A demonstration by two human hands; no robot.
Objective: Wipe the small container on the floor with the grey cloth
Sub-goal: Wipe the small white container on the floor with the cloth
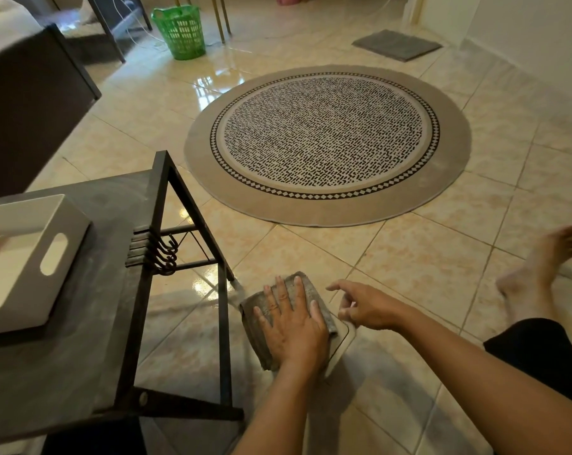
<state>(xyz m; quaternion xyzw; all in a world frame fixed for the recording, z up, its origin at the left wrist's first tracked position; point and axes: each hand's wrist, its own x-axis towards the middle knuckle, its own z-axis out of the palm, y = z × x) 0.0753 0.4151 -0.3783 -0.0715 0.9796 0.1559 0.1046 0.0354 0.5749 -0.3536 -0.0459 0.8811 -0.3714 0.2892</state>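
A folded grey cloth lies on top of a small pale container that sits on the tiled floor; only the container's right edge and corner show from under the cloth. My left hand lies flat on the cloth, fingers spread, pressing it down. Just to the right, my right hand rests at the container's right edge, fingers loosely curled; whether it grips the rim is hidden.
A dark metal-framed table with hooks stands at the left, a white tray on it. A round patterned rug lies ahead. A green basket and grey mat sit farther back. A bare foot is at right.
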